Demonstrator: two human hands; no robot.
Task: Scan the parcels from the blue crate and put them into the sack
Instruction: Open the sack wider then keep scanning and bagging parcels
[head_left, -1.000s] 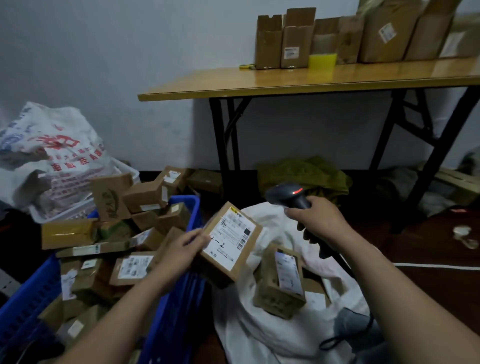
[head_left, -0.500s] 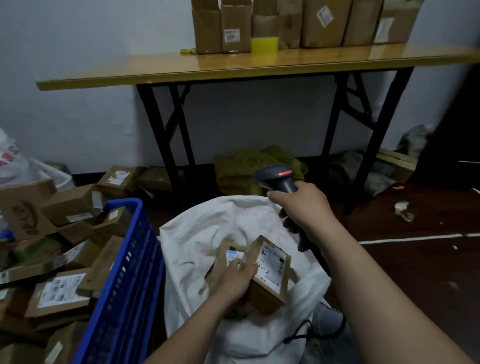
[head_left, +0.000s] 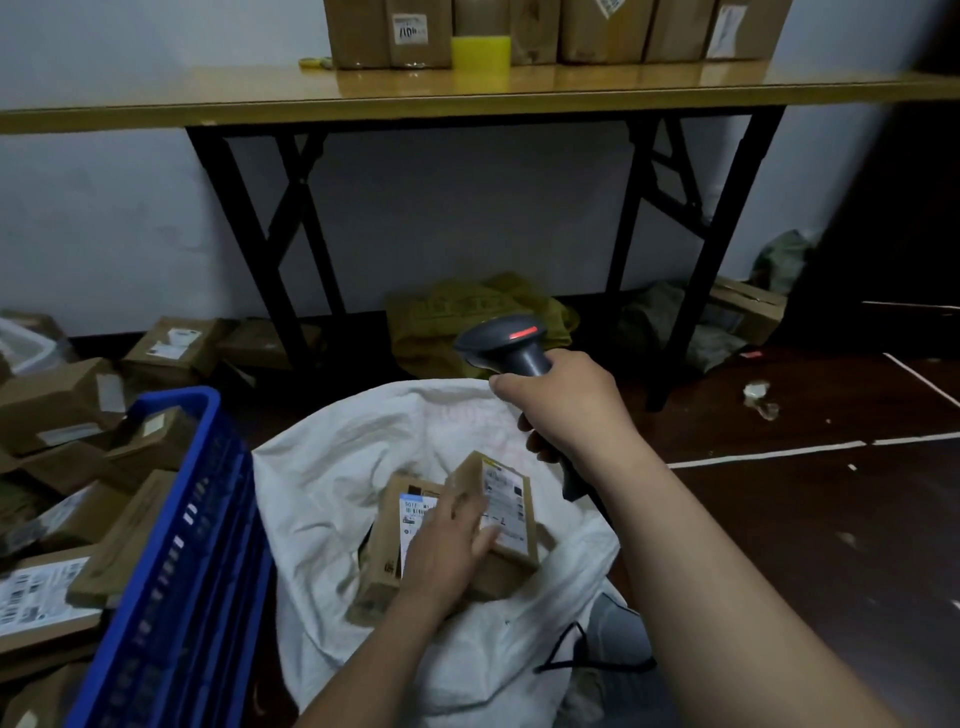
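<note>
Your left hand (head_left: 447, 545) rests with straight, loose fingers on the small brown cardboard parcel (head_left: 511, 514), which lies inside the white woven sack (head_left: 332, 467) beside the blue plastic crate (head_left: 182, 519). Your right hand (head_left: 571, 410) grips the grey handheld scanner (head_left: 501, 343) just above the parcel.

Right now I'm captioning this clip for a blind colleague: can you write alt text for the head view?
A person's left hand rests on a labelled parcel inside an open white sack, while the right hand grips a grey barcode scanner above it. A blue crate of more parcels stands to the left; a table with boxes behind.
</note>
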